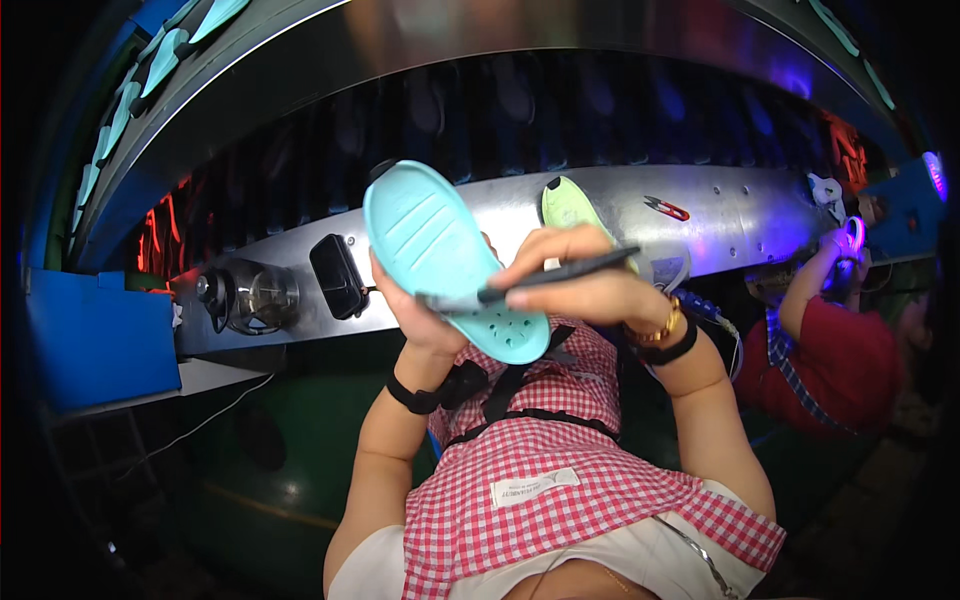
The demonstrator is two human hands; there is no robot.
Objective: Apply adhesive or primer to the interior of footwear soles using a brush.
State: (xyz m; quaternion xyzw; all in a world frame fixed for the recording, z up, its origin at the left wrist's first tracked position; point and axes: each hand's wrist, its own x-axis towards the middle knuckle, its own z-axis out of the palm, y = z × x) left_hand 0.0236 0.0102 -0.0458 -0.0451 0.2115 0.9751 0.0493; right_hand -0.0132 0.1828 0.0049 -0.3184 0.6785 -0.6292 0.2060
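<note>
My left hand is closed around the edge of a light blue foam shoe sole, held tilted above the bench edge. The sole has grooves across its middle, several small holes at the near end and a black piece at the far end. In my right hand is a black-handled brush, gripped between fingers and thumb. Its blurred bristle end lies over the sole near my left thumb; exact contact is hard to tell. Behind my right hand, a pale green shoe sole with a black end rests on the bench.
The metal bench carries red-handled snips, a black open tray and a clear jug with a dark handle. A dark recess with rows of hanging shapes lies beyond. A blue box stands left; a co-worker sits right.
</note>
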